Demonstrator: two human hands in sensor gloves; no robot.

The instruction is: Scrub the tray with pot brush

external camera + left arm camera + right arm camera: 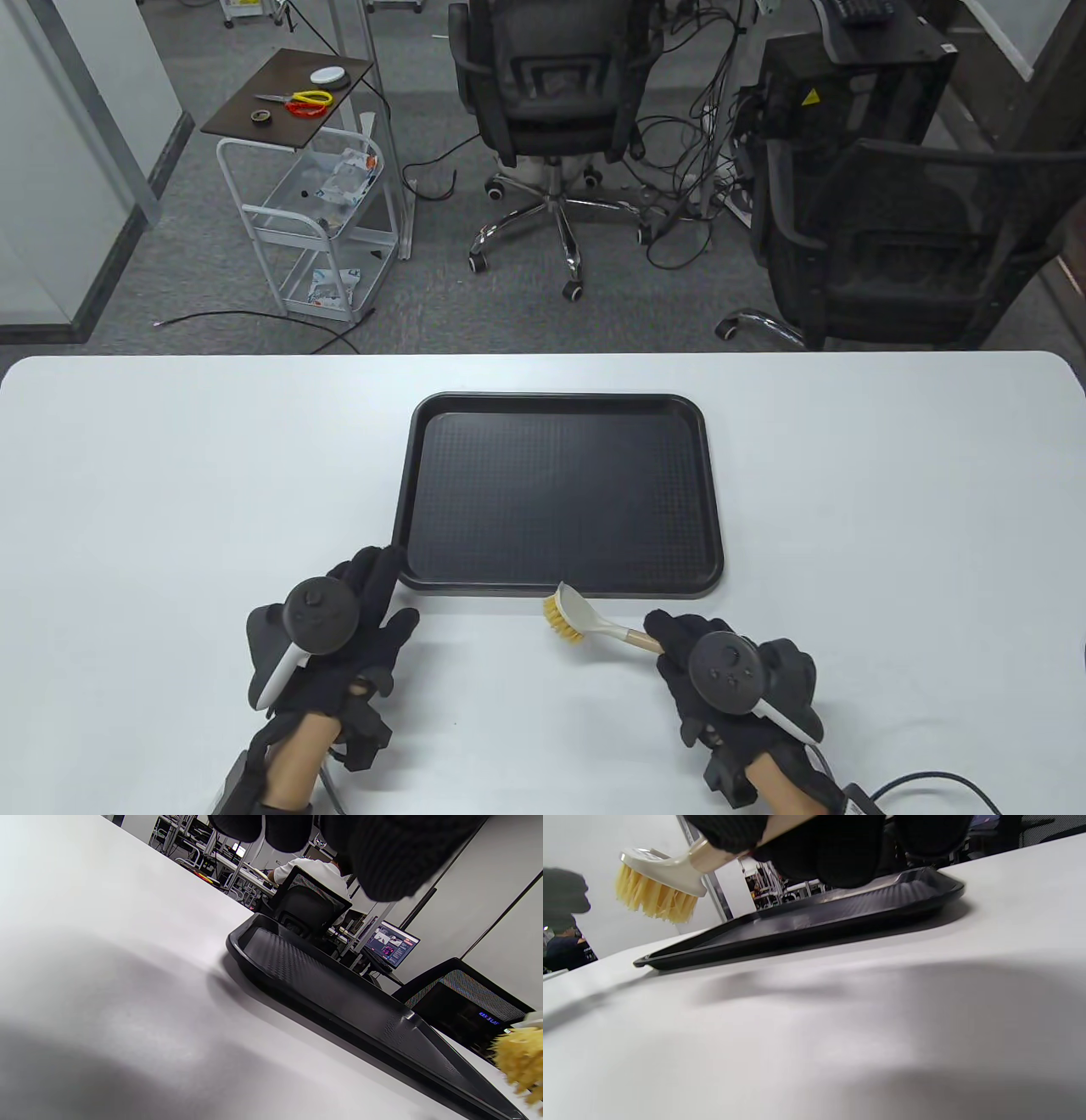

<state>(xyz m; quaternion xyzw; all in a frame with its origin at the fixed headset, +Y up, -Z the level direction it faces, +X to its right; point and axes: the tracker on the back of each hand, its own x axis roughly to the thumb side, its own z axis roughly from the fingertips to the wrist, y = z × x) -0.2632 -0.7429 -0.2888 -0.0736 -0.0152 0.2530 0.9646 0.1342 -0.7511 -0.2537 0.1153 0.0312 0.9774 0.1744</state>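
Note:
A black rectangular tray (560, 492) lies flat on the white table (891, 509); it also shows in the left wrist view (339, 988) and the right wrist view (814, 929). My right hand (721, 671) grips the handle of a pot brush (577, 618) with a white head and yellow bristles, held above the table just in front of the tray's near edge. The brush shows in the right wrist view (657, 887), and its bristles show in the left wrist view (517, 1060). My left hand (339, 628) is beside the tray's near left corner, fingers stretched toward its rim.
Beyond the table's far edge stand two black office chairs (551, 102) (899, 246), a white wire cart (314, 187) with scissors on top, and loose cables on the floor.

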